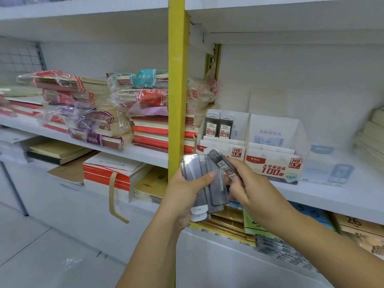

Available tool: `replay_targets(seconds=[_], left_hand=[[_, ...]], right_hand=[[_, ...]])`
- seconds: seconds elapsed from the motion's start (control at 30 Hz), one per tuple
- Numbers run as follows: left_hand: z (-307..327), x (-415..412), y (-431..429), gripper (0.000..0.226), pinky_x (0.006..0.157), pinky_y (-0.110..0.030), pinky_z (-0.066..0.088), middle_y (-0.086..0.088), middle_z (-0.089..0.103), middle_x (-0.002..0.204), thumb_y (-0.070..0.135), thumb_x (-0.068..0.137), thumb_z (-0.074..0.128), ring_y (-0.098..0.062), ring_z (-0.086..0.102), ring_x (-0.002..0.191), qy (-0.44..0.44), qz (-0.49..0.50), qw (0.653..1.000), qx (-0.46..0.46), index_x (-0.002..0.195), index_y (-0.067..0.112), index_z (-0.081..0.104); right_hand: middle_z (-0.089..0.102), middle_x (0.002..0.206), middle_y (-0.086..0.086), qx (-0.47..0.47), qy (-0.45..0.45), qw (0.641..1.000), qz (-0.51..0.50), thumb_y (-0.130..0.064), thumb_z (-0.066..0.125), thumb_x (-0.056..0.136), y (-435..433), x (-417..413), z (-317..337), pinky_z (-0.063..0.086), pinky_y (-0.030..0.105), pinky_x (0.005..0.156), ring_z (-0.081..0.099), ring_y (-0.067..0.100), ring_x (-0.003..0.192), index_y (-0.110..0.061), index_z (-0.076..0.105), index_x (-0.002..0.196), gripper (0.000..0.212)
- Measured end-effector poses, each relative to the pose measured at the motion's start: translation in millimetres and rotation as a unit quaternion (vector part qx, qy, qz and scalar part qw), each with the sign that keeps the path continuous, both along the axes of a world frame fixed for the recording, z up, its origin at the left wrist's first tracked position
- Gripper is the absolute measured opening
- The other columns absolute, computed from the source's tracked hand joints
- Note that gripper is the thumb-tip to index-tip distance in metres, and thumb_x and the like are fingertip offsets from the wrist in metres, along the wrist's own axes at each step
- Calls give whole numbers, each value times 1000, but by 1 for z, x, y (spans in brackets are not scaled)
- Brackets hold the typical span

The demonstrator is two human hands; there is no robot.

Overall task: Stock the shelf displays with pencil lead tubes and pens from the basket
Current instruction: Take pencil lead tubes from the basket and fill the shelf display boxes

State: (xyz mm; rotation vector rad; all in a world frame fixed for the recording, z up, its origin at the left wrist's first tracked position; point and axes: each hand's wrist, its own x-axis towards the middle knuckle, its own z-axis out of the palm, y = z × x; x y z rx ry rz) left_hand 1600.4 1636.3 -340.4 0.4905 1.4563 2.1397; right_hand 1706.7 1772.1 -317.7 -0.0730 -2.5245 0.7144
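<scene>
My left hand [185,190] grips a fanned bundle of grey pencil lead tubes [199,183] in front of the yellow shelf post. My right hand [247,183] pinches one dark tube [223,165] with a red and white label, tilted at the top of the bundle. On the shelf just behind stands a clear display box marked HB 0.5 [236,151] with two rows of tubes [219,125] upright at its back. Beside it to the right is the HB 0.7 display box [274,163], with no tubes visible in it. No basket or pens are in view.
A yellow upright post [176,80] splits the shelving. Wrapped stacks of notebooks [116,113] fill the left shelf. More notebooks and paper pads [228,223] lie on the lower shelf below my hands. Pale stacks [372,138] sit at the far right.
</scene>
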Motion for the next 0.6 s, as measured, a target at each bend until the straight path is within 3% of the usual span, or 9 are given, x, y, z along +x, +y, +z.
replay_targets(seconds=[0.07,0.17,0.23,0.33,0.43,0.53,0.6], left_hand=[[3,1,-2,66,72,-63,60,-12,75,109,27,58,86,-39,72,100,-3,-6,1000,5,120,21,64],[7,-1,-6,69,82,-63,58,-12,74,113,28,57,85,-37,71,105,2,11,1000,12,123,21,63],[9,-2,-9,69,86,-64,57,-11,74,113,28,57,84,-36,70,106,2,23,1000,18,122,21,64],[10,-2,-12,67,84,-66,57,-13,75,112,27,58,84,-38,70,104,-7,33,999,24,122,19,65],[10,-3,-11,63,85,-67,55,-15,75,111,25,61,83,-40,70,105,-10,33,999,34,121,18,66],[10,-5,-7,64,83,-67,56,-14,75,110,25,60,83,-39,71,102,-11,37,998,41,122,18,65],[10,-5,-3,66,82,-66,57,-14,76,110,26,59,84,-38,72,101,-11,41,998,42,122,18,65]], right_hand=[[65,88,-15,-87,13,996,3,-29,40,101,0,0,2,54,30,73,63,2,82,-45,47,116,23],[69,100,-24,-196,14,980,13,-36,45,100,2,2,10,46,24,82,60,-9,98,-51,57,106,20],[67,107,-28,-226,10,974,7,-40,49,97,4,3,14,46,20,78,58,-9,101,-57,59,104,21],[69,102,-27,-266,37,963,-7,-30,60,93,7,4,21,55,17,65,66,-2,92,-48,63,105,21],[70,100,-18,-260,90,961,3,-14,67,88,9,3,44,59,24,68,70,4,92,-37,54,115,38],[66,99,-11,-213,167,962,33,-6,67,87,21,-2,82,57,19,61,71,5,85,-53,41,125,66],[65,94,-13,-109,196,974,12,-7,66,88,30,-10,107,54,12,62,68,-2,83,-48,45,122,57]])
